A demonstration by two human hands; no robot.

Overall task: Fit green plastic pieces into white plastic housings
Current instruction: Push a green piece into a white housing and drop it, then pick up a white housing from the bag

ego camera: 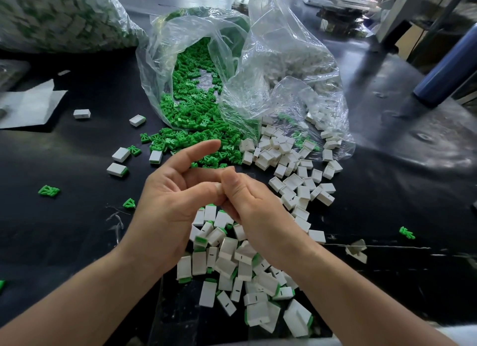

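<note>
Black bench under my left hand and right hand, fingertips together; I cannot tell what they hold. Green pieces lie just past them, white housings beside my right. Push straight, gently.

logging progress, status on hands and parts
Left hand and right hand pinched together; anything held is hidden. Fitted housings piled beneath. Loose green pieces and empty housings ahead.
</note>
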